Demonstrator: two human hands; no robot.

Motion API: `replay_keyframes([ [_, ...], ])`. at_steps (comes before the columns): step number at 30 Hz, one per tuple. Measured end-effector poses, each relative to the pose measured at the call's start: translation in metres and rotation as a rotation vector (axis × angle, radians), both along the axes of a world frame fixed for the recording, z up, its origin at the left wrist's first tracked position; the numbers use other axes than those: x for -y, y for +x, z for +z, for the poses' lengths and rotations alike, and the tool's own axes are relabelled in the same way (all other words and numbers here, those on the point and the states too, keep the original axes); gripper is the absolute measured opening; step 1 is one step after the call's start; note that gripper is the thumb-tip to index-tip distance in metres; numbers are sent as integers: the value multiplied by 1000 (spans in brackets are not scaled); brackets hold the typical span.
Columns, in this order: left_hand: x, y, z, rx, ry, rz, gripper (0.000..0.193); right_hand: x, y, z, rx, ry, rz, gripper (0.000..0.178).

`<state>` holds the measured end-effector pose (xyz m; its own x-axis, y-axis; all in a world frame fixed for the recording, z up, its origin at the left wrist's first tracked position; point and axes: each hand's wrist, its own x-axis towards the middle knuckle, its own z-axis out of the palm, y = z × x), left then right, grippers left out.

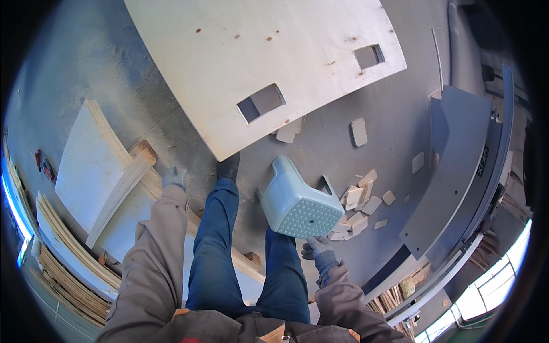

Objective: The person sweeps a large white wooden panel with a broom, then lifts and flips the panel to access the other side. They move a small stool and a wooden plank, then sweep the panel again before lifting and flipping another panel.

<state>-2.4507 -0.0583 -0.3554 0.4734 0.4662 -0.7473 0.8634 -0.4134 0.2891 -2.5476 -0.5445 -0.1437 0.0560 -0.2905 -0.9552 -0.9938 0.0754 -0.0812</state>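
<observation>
A pale blue-green plastic step stool [303, 214] with a dotted, textured seat is tilted in front of my right knee, its legs pointing away from me. My right hand [319, 252], in a grey glove, is closed at the near edge of its seat. My left hand [174, 178], also gloved, hangs beside my left leg above the edge of some stacked boards; its fingers look stretched out with nothing in them. Ahead of my feet lies a large pale wooden panel [257, 57] with two rectangular cut-outs.
Small wooden offcuts [359, 197] lie in a heap right of the stool, with others scattered on the dusty floor. Pale boards [94, 154] lean and stack at my left. A long grey machine [452, 166] runs along the right side. A red tool [43, 163] lies far left.
</observation>
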Motion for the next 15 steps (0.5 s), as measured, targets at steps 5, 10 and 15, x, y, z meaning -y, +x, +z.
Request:
replay_keyframes([
  [5,-51,-130,27,66,-90,129,56,-24,-4,26,20,57,57,29],
  [10,-52,-222,69,-62,-184,128,53,-42,11,72,24,67,89,28],
  [15,-17,-235,146,-48,-462,568,43,-47,28,120,72,63,97,27],
])
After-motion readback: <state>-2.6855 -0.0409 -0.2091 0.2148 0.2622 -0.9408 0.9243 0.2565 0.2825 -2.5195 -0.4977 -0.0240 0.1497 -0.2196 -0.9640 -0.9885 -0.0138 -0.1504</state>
